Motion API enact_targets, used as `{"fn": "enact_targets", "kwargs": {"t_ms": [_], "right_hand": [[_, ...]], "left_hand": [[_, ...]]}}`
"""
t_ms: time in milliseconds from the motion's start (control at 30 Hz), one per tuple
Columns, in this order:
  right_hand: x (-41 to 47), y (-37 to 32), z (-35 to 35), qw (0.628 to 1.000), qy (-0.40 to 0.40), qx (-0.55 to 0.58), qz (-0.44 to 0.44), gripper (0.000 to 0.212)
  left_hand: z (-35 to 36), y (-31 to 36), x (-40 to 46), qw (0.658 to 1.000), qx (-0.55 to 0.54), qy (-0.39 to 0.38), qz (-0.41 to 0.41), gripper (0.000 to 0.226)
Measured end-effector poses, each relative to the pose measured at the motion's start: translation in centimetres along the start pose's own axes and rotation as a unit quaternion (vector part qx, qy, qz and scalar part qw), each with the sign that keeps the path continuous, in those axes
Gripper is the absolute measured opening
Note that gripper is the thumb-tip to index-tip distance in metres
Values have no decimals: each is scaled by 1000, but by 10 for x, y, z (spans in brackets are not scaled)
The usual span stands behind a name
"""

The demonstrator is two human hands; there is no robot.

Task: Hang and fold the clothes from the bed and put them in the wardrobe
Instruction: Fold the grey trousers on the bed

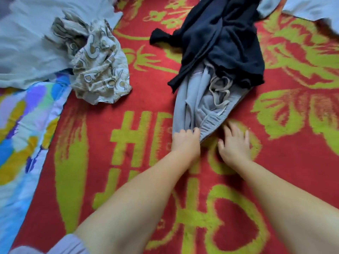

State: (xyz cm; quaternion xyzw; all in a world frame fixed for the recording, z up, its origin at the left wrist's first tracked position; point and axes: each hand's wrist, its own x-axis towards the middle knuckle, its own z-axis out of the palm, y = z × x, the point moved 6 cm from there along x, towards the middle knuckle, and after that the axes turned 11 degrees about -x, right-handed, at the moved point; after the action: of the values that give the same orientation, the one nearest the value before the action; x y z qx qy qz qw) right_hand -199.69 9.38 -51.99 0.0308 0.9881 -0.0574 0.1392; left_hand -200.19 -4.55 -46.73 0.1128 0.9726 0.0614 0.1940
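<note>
1. Red blanket with yellow-green woven characters and flowers (102, 180): covers the bed and serves as the landmark for all positions below.
2. Light grey drawstring sweatpants (200, 107): lie crumpled near the middle of the red blanket, elastic waistband toward the viewer, with the pale drawstring looped on top.
3. Dark navy fleece garment (225, 43): heaped on the far part of the red blanket, overlapping the far end of the grey sweatpants.
4. Left hand (186, 142): fingers curled over the near edge of the grey sweatpants at the waistband, gripping the cloth; the forearm reaches in from the near edge of the red blanket.
5. Right hand (234, 143): just right of the waistband, fingers nearly straight and slightly spread, palm down over the red blanket; fingertips touch or almost touch the waistband, and motion blur prevents saying which.
6. Beige crumpled cloth with a brown letter print (99, 70): at the left side of the red blanket, well apart from the sweatpants.
7. Pale grey-blue fabric (27, 43): beyond the blanket's far left corner, partly under the beige cloth.
8. Multicoloured quilt in blue, yellow and purple patches (23, 134): along the left edge of the red blanket.
9. Second pale blue cloth (311, 8): at the far right corner of the red blanket.
</note>
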Motion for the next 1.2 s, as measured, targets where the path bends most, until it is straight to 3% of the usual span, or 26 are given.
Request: {"fn": "enact_targets", "kwargs": {"t_ms": [67, 133, 200, 267, 300, 367, 467, 600, 667, 833, 967, 1067, 1133, 1200], "right_hand": [[-28, -12, -10, 984, -100, 146, 14, 45], [-56, -22, -43, 938, -139, 316, 36, 34], [-85, -16, -83, 862, -112, 477, 130, 21], [-116, -11, -120, 761, -124, 594, 228, 37], [-128, -10, -140, 745, -145, 610, 227, 45], [-147, -9, -185, 737, -178, 616, 215, 53], [-170, -10, -252, 722, -211, 628, 199, 42], [-199, -23, -336, 786, -205, 554, 182, 22], [-211, -26, -371, 790, -174, 561, 175, 14], [-228, -31, -437, 712, -125, 670, 170, 18], [-228, -33, -460, 629, -141, 745, 173, 13], [-229, -17, -473, 612, -106, 750, 228, 16], [-228, -11, -484, 603, -75, 763, 221, 24], [-231, -15, -502, 626, -53, 755, 186, 24]], "left_hand": [[1, 26, -38, 998, -41, -50, -10, 39], [-16, 51, -69, 992, -90, -87, -30, 32], [-52, 73, -91, 988, -111, -101, -30, 28], [-99, 87, -111, 988, -110, -105, -10, 28], [-125, 93, -122, 989, -102, -104, 4, 28], [-172, 102, -147, 992, -84, -93, 32, 26], [-222, 112, -194, 991, -96, -64, 62, 21], [-276, 127, -256, 979, -179, -28, 89, 9], [-311, 126, -275, 968, -229, 2, 105, 8], [-426, 123, -316, 921, -335, 94, 179, 28], [-492, 129, -354, 872, -383, 140, 270, 14], [-522, 119, -371, 821, -450, 162, 311, 35], [-535, 98, -370, 795, -490, 190, 304, 34], [-541, 64, -354, 770, -540, 223, 257, 27]]}}
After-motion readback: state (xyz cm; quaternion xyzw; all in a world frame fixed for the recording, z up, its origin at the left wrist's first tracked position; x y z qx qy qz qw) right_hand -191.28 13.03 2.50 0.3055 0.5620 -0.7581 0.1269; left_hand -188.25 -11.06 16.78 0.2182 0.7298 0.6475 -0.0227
